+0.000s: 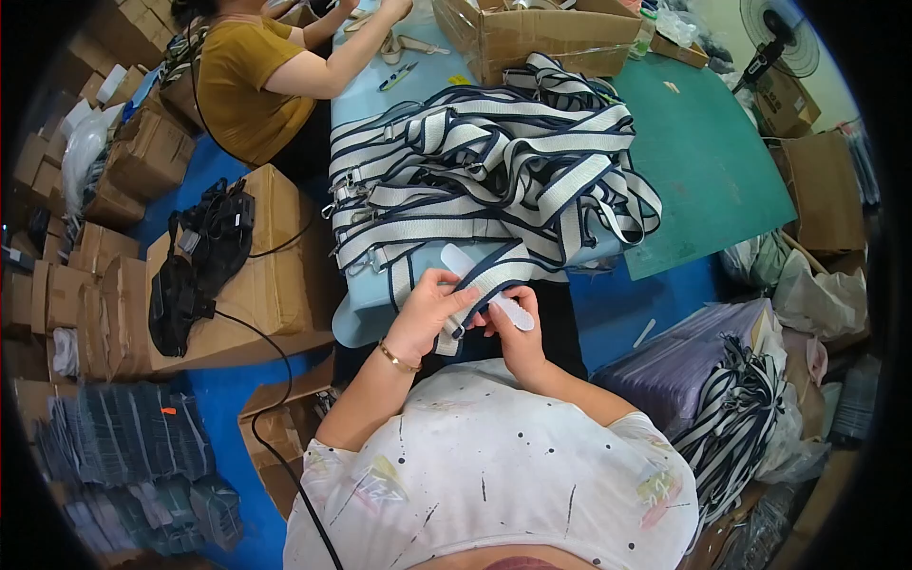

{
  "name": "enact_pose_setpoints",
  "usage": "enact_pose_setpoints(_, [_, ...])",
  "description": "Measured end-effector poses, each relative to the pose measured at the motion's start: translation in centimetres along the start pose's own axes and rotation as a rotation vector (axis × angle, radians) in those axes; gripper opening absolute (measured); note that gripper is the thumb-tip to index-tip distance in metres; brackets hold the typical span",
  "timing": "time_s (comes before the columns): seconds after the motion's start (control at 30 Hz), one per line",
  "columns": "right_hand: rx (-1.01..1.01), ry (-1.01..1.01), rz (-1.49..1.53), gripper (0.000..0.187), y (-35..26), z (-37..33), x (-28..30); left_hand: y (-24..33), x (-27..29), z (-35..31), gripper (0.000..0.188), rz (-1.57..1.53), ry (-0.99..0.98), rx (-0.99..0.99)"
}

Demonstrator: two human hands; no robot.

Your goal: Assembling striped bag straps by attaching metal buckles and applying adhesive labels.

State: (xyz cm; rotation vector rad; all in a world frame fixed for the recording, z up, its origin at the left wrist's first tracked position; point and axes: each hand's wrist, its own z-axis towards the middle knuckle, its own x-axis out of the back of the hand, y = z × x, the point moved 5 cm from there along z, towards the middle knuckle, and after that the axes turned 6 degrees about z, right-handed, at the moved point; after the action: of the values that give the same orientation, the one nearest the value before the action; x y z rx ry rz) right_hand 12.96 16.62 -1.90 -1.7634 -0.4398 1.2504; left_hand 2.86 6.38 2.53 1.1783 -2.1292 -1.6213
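Close to my body, a white webbing strap with navy edges point(501, 272) is gripped between both hands. My left hand point(429, 313) pinches the strap from the left, fingers closed, near its metal buckle point(457, 331). A white strip with rounded ends point(514, 313) crosses the strap at a slant. My right hand point(521, 347) is closed around the lower end of that strip, beside the strap. Some fingertips are hidden behind the webbing. Just beyond my hands, a large heap of matching straps point(475, 171) with metal clips covers the light-blue table point(366, 302).
A green mat point(698, 161) lies on the right of the table. An open carton point(560, 43) stands at the back. At left, a cardboard box point(285, 275) carries black gear with a cable. Another person point(252, 85) works at far left. Bundled straps point(736, 418) lie at right.
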Motion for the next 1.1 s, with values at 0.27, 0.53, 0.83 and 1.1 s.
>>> enact_pose_setpoints(0.27, [0.053, 0.013, -0.048, 0.028, 0.0, -0.2, 0.1, -0.6, 0.6, -0.1, 0.046, -0.05, 0.074, -0.033])
enact_pose_setpoints(0.53, [0.04, 0.025, -0.077, 0.026, 0.8, -0.1, -1.0, -1.3, 1.2, 0.1, 0.044, 0.051, 0.111, -0.122])
enact_pose_setpoints(0.83, [-0.021, -0.034, -0.162, 0.032, -0.1, -0.4, -0.8, 0.0, 1.4, 0.7, 0.026, 0.103, -0.141, -0.095])
enact_pose_setpoints(1.1, [0.666, -0.23, -0.859, 0.03, -5.8, -0.4, -2.9, 0.8, 2.2, 1.3, 0.026, 0.387, -0.001, -0.217])
